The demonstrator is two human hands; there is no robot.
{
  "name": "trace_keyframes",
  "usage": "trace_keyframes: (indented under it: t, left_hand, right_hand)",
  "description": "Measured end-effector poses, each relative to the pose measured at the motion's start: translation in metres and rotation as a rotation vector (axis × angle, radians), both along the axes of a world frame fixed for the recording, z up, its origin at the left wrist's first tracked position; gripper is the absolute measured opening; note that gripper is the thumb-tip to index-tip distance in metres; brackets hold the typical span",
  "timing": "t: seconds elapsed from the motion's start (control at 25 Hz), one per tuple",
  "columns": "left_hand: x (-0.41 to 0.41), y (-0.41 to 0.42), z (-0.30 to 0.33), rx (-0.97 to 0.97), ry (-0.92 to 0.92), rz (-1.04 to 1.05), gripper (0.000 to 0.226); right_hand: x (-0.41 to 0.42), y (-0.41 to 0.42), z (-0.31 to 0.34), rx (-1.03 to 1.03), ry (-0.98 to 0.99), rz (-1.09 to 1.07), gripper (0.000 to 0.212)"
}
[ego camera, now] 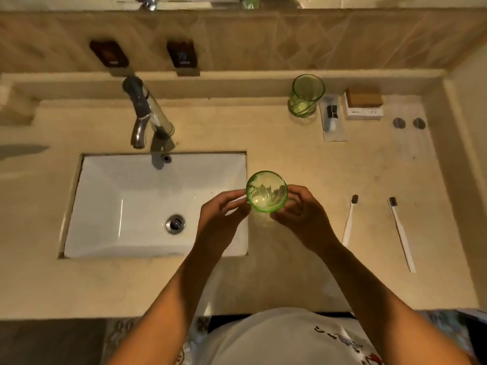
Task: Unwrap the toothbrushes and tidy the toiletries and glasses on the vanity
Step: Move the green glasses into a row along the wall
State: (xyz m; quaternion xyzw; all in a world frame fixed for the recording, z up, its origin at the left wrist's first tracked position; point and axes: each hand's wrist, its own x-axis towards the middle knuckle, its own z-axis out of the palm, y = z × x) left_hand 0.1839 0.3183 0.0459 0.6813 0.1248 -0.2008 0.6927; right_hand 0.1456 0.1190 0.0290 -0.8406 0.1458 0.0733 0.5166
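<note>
A green glass (266, 192) is held upright above the vanity, just right of the sink's edge. My left hand (222, 216) touches its left side and my right hand (303, 214) grips its right side. A second green glass (307, 97) stands at the back of the counter. Two unwrapped white toothbrushes lie on the right: one (349, 219) nearer my right hand, the other (400, 234) farther right. A clear wrapped packet (333, 119) with a dark item lies beside the back glass.
The white sink (105, 206) with its chrome faucet (141, 119) fills the left of the beige counter (303, 159). A brown box on a white box (363, 105) stands at the back right, with two round metal discs (408, 123) beside it.
</note>
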Motion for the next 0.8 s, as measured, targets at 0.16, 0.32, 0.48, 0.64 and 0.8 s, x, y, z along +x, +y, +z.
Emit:
trace_keyframes:
  t: [0.16,0.32,0.48,0.64,0.8]
  left_hand:
    - [0.056,-0.024,0.001,-0.018,0.016,0.003,0.041]
    - [0.101,-0.053,-0.004,0.042,-0.056,0.018,0.052]
    - [0.146,-0.075,-0.013,0.109,-0.058,0.025,0.064]
    - [0.189,-0.087,-0.029,0.066,-0.029,0.091,0.068]
    - [0.217,-0.091,-0.038,0.020,-0.071,0.106,0.059]
  right_hand:
    - [0.057,-0.009,-0.003,0.037,-0.070,-0.096,0.060]
    - [0.111,-0.016,-0.009,0.216,-0.030,-0.178,0.051]
    - [0.161,-0.012,-0.021,0.317,-0.008,-0.328,0.051]
    - [0.200,-0.005,-0.029,0.342,-0.054,-0.411,0.052]
    - [0.226,-0.005,-0.039,0.358,-0.092,-0.420,0.054]
